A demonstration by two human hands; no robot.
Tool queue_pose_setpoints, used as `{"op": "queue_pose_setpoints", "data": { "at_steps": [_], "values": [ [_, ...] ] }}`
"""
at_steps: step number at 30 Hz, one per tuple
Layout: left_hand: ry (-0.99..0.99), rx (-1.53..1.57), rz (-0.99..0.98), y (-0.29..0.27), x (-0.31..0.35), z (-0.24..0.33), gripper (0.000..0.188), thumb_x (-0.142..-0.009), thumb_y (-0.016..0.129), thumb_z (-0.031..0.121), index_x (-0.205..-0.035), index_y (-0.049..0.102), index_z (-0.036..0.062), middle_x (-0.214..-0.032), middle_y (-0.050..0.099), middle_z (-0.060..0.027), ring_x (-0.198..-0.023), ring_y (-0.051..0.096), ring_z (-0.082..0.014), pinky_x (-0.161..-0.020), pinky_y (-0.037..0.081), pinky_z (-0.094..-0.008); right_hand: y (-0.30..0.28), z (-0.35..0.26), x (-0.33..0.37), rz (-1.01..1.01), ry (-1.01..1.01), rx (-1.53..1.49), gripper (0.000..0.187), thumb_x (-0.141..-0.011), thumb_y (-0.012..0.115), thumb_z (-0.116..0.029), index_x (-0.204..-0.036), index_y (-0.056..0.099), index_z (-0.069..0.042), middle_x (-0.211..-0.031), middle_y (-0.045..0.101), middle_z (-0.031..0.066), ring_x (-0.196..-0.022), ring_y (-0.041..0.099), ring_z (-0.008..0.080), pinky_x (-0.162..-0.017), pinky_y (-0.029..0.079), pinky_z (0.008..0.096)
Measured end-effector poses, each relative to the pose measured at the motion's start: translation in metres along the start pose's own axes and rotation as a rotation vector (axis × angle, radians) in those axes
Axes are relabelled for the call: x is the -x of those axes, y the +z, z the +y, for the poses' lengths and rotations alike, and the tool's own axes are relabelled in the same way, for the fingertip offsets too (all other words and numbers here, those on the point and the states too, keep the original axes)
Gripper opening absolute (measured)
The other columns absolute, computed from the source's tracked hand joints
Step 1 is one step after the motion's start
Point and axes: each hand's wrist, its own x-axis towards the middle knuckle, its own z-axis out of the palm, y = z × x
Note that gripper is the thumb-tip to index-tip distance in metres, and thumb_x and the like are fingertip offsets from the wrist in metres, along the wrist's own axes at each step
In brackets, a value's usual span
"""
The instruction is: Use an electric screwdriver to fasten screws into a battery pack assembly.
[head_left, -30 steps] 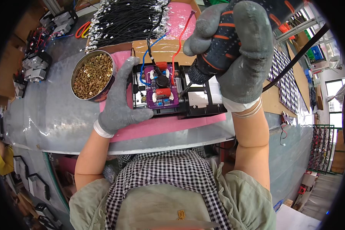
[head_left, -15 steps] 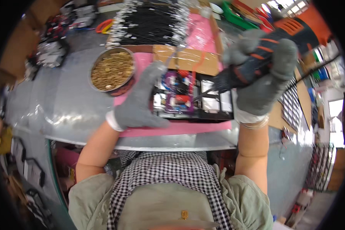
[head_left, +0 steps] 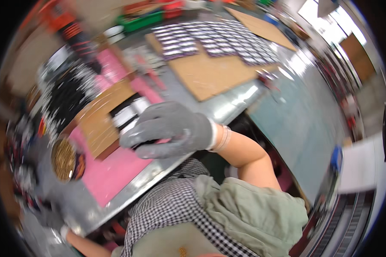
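A grey-gloved right hand, my right hand (head_left: 167, 130), is curled with thumb and fingers around the near side of a black case with white panels (head_left: 126, 113). Most of that case is hidden behind the hand. At the lower left, my left hand (head_left: 51, 217), also gloved, is low over the bench's left part; motion blur hides its fingers. An orange and black power screwdriver (head_left: 75, 36) hangs at the upper left, apart from both hands. A cardboard box (head_left: 105, 115) stands beside the case, on a pink mat (head_left: 116, 171).
A round tin of brass-coloured screws (head_left: 64, 160) stands left of the mat. Bundled black wires with white ends (head_left: 68, 92) lie behind it. Rows of white and purple parts (head_left: 214, 40) cover a brown board (head_left: 214, 79). A green bin (head_left: 141, 21) stands farther back.
My view has swung to the right. The right hand has let go of the power screwdriver and closed at the case. My left hand has left the case and moved far left.
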Motion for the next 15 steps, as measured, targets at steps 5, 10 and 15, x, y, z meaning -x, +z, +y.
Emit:
{"op": "queue_pose_setpoints", "data": {
  "at_steps": [5, 10, 15],
  "values": [
    [-0.149, -0.296, -0.785, 0.001, -0.002, 0.058, 0.069, -0.094, 0.051, 0.065, -0.153, 0.04, 0.0313, -0.163, 0.031, -0.0093, -0.138, 0.047, -0.0379, -0.108, 0.044, -0.0479, -0.097, 0.035, 0.119, 0.485, 0.424, 0.64, 0.028, -0.082, 0.078, -0.017, -0.107, 0.072, -0.008, -0.102, 0.072, 0.0085, -0.091, 0.067, 0.0279, -0.083, 0.053, 0.0369],
    [-0.17, -0.135, -0.588, 0.016, 0.0, 0.064, 0.068, -0.094, 0.054, 0.062, -0.151, 0.044, 0.0271, -0.158, 0.038, -0.0135, -0.139, 0.045, -0.0364, -0.108, 0.044, -0.0485, -0.264, 0.041, 0.273, 0.643, 1.443, 1.388, 0.058, -0.066, 0.084, -0.046, -0.109, 0.071, -0.01, -0.113, 0.068, 0.0132, -0.106, 0.064, 0.0331, -0.096, 0.049, 0.0466],
    [-0.159, -0.073, -0.543, -0.027, -0.02, 0.06, 0.064, -0.097, 0.055, 0.054, -0.147, 0.05, 0.0154, -0.155, 0.043, -0.0157, -0.139, 0.045, -0.0338, -0.108, 0.043, -0.0461, -0.28, 0.074, 0.261, 0.102, 1.54, 1.606, 0.072, -0.065, 0.08, -0.065, -0.117, 0.073, -0.017, -0.133, 0.059, 0.0131, -0.13, 0.051, 0.0344, -0.108, 0.033, 0.0637]
  ]
}}
